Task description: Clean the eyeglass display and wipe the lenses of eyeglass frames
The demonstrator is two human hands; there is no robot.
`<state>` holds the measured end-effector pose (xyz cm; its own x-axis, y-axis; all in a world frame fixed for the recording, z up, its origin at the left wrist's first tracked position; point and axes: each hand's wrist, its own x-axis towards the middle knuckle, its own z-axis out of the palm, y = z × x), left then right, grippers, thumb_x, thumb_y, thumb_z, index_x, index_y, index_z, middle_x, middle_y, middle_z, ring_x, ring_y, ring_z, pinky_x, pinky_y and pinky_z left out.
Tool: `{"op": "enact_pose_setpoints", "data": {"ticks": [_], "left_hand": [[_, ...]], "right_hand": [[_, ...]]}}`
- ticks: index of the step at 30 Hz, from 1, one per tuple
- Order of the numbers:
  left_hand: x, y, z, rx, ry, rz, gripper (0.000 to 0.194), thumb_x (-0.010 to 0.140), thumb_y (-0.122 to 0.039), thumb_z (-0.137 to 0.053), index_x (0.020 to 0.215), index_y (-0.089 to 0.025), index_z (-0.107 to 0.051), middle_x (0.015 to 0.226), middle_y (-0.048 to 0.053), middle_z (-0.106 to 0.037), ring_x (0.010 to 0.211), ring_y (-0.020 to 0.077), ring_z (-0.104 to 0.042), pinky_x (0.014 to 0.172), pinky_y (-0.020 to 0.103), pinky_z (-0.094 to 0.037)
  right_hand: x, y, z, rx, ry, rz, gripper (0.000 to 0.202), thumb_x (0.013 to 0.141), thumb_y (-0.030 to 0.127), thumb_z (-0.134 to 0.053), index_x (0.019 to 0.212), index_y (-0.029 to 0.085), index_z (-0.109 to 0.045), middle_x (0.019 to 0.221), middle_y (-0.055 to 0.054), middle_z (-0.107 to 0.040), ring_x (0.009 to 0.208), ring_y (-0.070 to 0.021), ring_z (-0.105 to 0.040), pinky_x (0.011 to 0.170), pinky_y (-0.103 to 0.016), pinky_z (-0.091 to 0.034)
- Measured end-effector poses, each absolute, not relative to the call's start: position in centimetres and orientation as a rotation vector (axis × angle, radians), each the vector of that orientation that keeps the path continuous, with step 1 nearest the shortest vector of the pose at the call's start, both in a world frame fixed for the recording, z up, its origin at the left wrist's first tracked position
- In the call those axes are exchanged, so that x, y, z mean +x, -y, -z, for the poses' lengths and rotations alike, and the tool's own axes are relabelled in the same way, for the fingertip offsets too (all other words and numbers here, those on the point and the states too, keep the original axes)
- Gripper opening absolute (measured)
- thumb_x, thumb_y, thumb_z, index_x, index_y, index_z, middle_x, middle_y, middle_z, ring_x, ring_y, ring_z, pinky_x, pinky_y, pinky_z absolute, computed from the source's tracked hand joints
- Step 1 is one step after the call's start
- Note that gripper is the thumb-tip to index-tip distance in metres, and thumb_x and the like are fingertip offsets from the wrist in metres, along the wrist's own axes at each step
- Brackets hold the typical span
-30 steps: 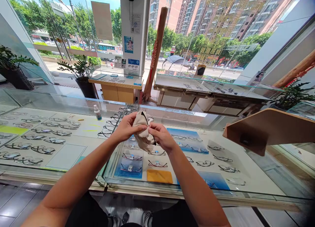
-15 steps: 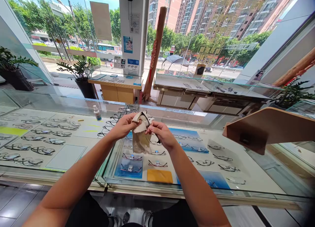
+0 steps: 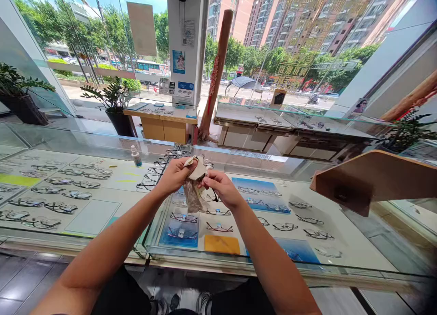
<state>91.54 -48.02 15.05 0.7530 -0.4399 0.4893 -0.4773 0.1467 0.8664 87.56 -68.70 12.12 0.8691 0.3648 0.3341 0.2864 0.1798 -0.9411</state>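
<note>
My left hand [image 3: 175, 175] pinches a beige cleaning cloth [image 3: 194, 200] with zigzag edges, its thumb on top. Folds of the cloth drape over most of a pair of eyeglasses [image 3: 215, 197], and the rest hangs down. On the other side, my right hand [image 3: 222, 187] is closed on the eyeglasses, fingertips against the cloth. A dark, thin temple shows below those fingers; the lenses are mostly hidden. Both hands are held above a glass display counter [image 3: 164, 253]. A small white spray bottle [image 3: 136, 157] stands on the counter beyond my left hand.
Rows of spectacle frames [image 3: 77, 195] lie under the counter glass at both sides. A yellow-orange cloth or pouch [image 3: 221, 245] is near the front edge. At the right, a brown angled board [image 3: 368, 178] juts over the counter. More showcases [image 3: 252, 114] stand by the windows.
The cloth has been refolded around the eyeglasses, and its hanging part is narrower. My right hand has shifted slightly down, and the temple has turned to a different angle.
</note>
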Motion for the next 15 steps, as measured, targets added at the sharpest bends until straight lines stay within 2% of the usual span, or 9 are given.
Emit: {"op": "enact_pose_setpoints", "data": {"ticks": [2, 5, 8, 11, 15], "left_hand": [[92.2, 47.7, -15.1, 1.465, 0.833, 0.028, 0.064, 0.098, -0.075, -0.075, 0.077, -0.016, -0.064, 0.069, 0.001, -0.059, 0.062, 0.0141, -0.048, 0.059, 0.025, -0.039], [92.6, 47.5, -15.0, 1.41, 0.84, 0.145, 0.057, 0.091, -0.069, -0.087, 0.091, -0.015, -0.071, 0.079, 0.003, -0.067, 0.068, 0.0155, -0.055, 0.064, 0.024, -0.045], [92.3, 48.0, -14.5, 1.352, 0.782, 0.174, 0.055, 0.082, -0.061, -0.097, 0.102, -0.015, -0.073, 0.089, 0.005, -0.072, 0.074, 0.0173, -0.063, 0.068, 0.025, -0.051], [91.7, 48.8, -13.9, 1.36, 0.699, 0.08, 0.054, 0.079, -0.059, -0.099, 0.095, -0.016, -0.071, 0.084, 0.002, -0.071, 0.071, 0.016, -0.062, 0.065, 0.023, -0.05], [91.2, 49.3, -13.5, 1.382, 0.646, -0.006, 0.056, 0.092, -0.071, -0.085, 0.087, -0.018, -0.067, 0.069, 0.0, -0.064, 0.056, 0.0143, -0.055, 0.054, 0.024, -0.044]], "right_hand": [[87.7, 69.0, -12.2, -1.425, 0.541, -0.03, 0.052, 0.09, 0.071, -0.087, 0.083, 0.021, -0.076, 0.086, -0.005, -0.072, 0.08, -0.0206, -0.055, 0.077, -0.033, -0.041], [87.9, 69.2, -12.2, -1.427, 0.528, -0.001, 0.052, 0.091, 0.07, -0.086, 0.084, 0.021, -0.076, 0.087, -0.005, -0.072, 0.079, -0.0196, -0.052, 0.077, -0.033, -0.04], [87.9, 68.9, -11.9, -1.397, 0.526, 0.001, 0.052, 0.09, 0.069, -0.088, 0.083, 0.02, -0.074, 0.081, -0.003, -0.064, 0.076, -0.0184, -0.048, 0.073, -0.032, -0.037], [87.8, 68.4, -11.5, -1.356, 0.548, -0.043, 0.051, 0.088, 0.067, -0.09, 0.084, 0.02, -0.073, 0.079, -0.001, -0.058, 0.074, -0.0178, -0.046, 0.072, -0.031, -0.036], [87.6, 67.8, -11.4, -1.349, 0.579, -0.076, 0.048, 0.091, 0.066, -0.088, 0.091, 0.02, -0.076, 0.085, -0.004, -0.066, 0.077, -0.0188, -0.05, 0.073, -0.032, -0.038]]}}
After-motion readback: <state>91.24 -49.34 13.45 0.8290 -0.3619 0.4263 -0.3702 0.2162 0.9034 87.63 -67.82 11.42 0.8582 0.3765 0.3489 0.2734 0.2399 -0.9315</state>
